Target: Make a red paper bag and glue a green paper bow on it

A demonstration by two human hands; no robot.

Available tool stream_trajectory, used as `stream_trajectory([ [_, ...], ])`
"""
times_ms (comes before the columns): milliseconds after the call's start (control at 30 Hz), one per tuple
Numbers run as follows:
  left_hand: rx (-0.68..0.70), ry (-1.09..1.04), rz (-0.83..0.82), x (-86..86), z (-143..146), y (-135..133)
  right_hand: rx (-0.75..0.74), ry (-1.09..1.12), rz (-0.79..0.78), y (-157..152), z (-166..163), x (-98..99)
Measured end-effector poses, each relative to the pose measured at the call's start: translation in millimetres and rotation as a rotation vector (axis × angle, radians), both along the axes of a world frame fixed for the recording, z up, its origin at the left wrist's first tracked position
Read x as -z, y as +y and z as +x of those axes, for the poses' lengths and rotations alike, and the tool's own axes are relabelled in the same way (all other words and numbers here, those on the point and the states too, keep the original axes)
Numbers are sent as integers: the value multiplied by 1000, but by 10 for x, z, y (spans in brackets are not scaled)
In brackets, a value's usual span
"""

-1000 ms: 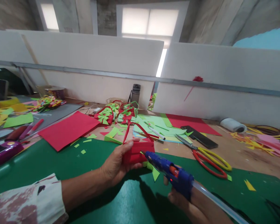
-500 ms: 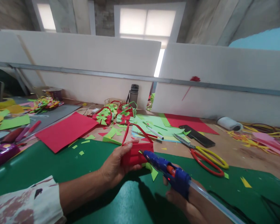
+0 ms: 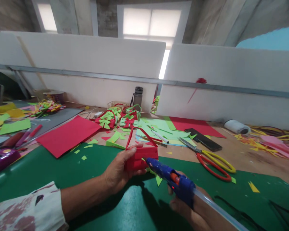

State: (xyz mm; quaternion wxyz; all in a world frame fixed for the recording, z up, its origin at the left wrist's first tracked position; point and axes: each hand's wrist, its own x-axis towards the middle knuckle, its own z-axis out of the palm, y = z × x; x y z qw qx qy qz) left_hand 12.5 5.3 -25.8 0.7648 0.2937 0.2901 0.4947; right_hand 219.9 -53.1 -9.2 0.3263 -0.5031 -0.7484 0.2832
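My left hand (image 3: 122,166) grips a small red paper basket (image 3: 141,157) by its left side, thumb in front and fingers beneath. A thin red handle arches above it. In my right hand (image 3: 188,205) is a blue glue gun (image 3: 170,175) with a small red light lit and a long clear glue stick out of its back. Its nozzle points at the front of the basket, close to or touching it; I cannot tell which. Both hands are above the green mat (image 3: 91,195).
Red-and-yellow-handled scissors (image 3: 214,165) and a black phone (image 3: 203,139) lie at right. Finished-looking paper baskets (image 3: 115,118) and a dark bottle (image 3: 138,96) stand behind. A red sheet (image 3: 69,134) lies at left, with green scraps around. A purple tool (image 3: 7,160) sits far left.
The glue gun has shifted slightly down and left along the front of the basket. My left hand and the basket have hardly moved.
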Motion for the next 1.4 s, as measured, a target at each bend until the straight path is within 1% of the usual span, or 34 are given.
stream_trajectory([
  [133, 9, -1, 12, -1, -10, -9, 47, -17, 53, 3, -18, 24],
  [267, -3, -28, 17, -38, -27, 0, 89, -71, 60, -9, -4, 9],
  [400, -13, -23, -7, -70, -31, 17, 98, -96, 176, 21, 47, 53],
  [567, -23, 43, 38, -36, -39, 19, 14, -221, 302, 112, 123, 189],
  [667, -9, 97, 79, -33, -48, 10, -26, -226, 303, 105, 107, 234],
  [767, -54, 110, 54, -79, -66, 17, -94, -242, 316, 90, 94, 208],
  [833, -102, 73, 29, -123, -82, 36, -97, -284, 376, 116, 133, 149],
  [933, -144, 10, -29, -177, -105, 70, 7, -371, 481, 219, 274, 43],
  [967, -136, 5, -50, -188, -112, 77, 80, -392, 487, 265, 332, 20],
  [1067, -49, 1, -74, -199, -130, 85, 178, -426, 501, 413, 488, 33],
  [1133, -7, -6, -58, -195, -140, 83, 184, -410, 550, 491, 551, 92],
  [1200, 5, 6, -46, -187, -148, 85, 158, -358, 586, 530, 575, 136],
  [1267, 14, 27, -31, -175, -151, 92, 154, -280, 549, 513, 559, 128],
  [1300, 23, 37, -27, -169, -151, 96, 174, -242, 493, 482, 536, 100],
  [1333, 35, 45, -24, -163, -149, 100, 208, -213, 414, 437, 504, 62],
  [1400, 52, 56, -23, -152, -142, 104, 279, -174, 206, 322, 417, -30],
])
